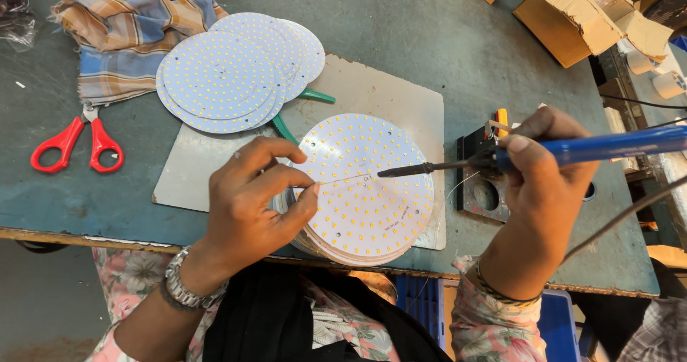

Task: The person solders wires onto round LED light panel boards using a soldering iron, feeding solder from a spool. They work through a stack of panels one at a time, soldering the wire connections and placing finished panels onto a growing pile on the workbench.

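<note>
Blue-green and scuffed, the workbench (444, 40) fills the view, its near edge running just below the hands. On it lies a grey mat (386, 94), and on the mat's near half, reaching out to the bench edge, sits a stack of round white light boards (372, 190) dotted with yellow chips. At 9 o'clock of the stack the left hand (250, 204) pinches a thin solder wire (343, 179) between thumb and forefinger, the wire lying across the top board toward its centre. At 3 o'clock the right hand (544, 169) is closed around a blue-handled soldering iron (501, 160), whose dark tip meets the wire's end mid-board. Another fanned pile of boards (229, 72) lies at 11 o'clock, red scissors (75, 144) and a checked cloth (125, 33) well apart at 10. Cardboard boxes (572, 18) crowd 1 o'clock; open bench lies at 12.
</note>
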`<act>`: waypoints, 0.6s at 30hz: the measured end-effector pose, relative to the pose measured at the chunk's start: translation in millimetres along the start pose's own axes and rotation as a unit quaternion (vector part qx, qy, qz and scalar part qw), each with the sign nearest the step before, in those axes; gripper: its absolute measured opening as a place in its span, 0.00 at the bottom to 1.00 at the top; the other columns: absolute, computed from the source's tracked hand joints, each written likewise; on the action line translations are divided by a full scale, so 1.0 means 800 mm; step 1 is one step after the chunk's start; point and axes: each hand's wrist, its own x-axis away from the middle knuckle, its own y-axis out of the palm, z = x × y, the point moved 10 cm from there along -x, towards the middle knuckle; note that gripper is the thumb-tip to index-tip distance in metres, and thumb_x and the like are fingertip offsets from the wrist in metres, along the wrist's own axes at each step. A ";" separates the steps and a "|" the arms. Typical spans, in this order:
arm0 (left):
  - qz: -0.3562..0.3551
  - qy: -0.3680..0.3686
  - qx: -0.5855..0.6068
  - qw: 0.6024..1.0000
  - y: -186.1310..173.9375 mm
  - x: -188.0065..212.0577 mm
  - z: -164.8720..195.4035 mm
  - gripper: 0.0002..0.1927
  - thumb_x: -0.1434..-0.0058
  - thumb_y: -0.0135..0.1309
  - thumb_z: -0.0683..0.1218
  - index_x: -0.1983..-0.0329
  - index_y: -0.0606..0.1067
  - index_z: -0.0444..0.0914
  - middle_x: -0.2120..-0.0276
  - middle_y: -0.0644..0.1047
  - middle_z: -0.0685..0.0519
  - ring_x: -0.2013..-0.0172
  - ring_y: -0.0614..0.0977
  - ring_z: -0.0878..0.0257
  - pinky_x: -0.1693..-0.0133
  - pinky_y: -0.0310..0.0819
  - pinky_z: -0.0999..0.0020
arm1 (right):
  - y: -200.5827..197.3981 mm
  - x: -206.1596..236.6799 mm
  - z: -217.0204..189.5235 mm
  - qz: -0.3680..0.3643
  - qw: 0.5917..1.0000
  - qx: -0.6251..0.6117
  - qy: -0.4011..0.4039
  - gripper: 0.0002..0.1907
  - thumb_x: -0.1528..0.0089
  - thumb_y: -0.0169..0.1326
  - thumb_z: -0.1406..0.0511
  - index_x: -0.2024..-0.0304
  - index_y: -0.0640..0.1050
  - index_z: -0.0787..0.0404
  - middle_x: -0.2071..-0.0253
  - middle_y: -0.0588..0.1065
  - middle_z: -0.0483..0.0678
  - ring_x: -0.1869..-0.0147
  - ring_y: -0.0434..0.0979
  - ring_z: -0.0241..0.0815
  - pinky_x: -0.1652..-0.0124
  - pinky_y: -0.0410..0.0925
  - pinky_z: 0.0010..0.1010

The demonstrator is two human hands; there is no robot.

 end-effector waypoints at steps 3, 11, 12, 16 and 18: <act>0.001 -0.009 -0.006 1.000 0.000 0.003 -0.003 0.06 0.48 0.66 0.42 0.71 0.79 0.37 0.60 0.78 0.51 0.68 0.79 0.60 0.66 0.72 0.66 | -0.003 0.009 -0.008 0.057 0.998 0.010 0.015 0.06 0.42 0.54 0.67 0.67 0.71 0.64 0.73 0.67 0.42 0.76 0.57 0.26 0.78 0.50 0.18; -0.016 -0.015 0.002 1.000 0.003 0.006 -0.006 0.06 0.48 0.66 0.41 0.72 0.79 0.37 0.60 0.78 0.51 0.68 0.79 0.62 0.66 0.72 0.67 | 0.019 0.011 -0.008 -0.010 1.000 0.000 0.004 0.10 0.40 0.54 0.67 0.72 0.69 0.66 0.76 0.68 0.44 0.78 0.59 0.27 0.76 0.51 0.20; -0.023 -0.024 0.007 0.999 0.004 0.007 -0.008 0.06 0.49 0.66 0.41 0.72 0.79 0.37 0.60 0.78 0.51 0.71 0.78 0.63 0.68 0.72 0.67 | 0.017 0.010 -0.005 -0.019 1.000 0.003 0.004 0.09 0.41 0.54 0.67 0.71 0.69 0.66 0.76 0.67 0.44 0.79 0.58 0.27 0.76 0.51 0.20; -0.028 -0.026 0.018 0.999 0.005 0.006 -0.007 0.06 0.49 0.66 0.41 0.72 0.79 0.37 0.59 0.78 0.51 0.74 0.77 0.66 0.69 0.71 0.68 | 0.008 0.005 0.012 -0.038 0.999 -0.003 0.008 0.08 0.42 0.54 0.67 0.70 0.69 0.65 0.77 0.67 0.44 0.78 0.58 0.27 0.77 0.50 0.20; -0.022 -0.012 0.016 1.000 0.004 0.005 -0.003 0.06 0.48 0.66 0.41 0.71 0.78 0.37 0.59 0.78 0.52 0.71 0.78 0.65 0.67 0.71 0.68 | 0.006 0.004 0.018 -0.045 0.999 -0.007 0.008 0.09 0.41 0.55 0.67 0.71 0.70 0.67 0.77 0.67 0.43 0.78 0.58 0.27 0.78 0.50 0.19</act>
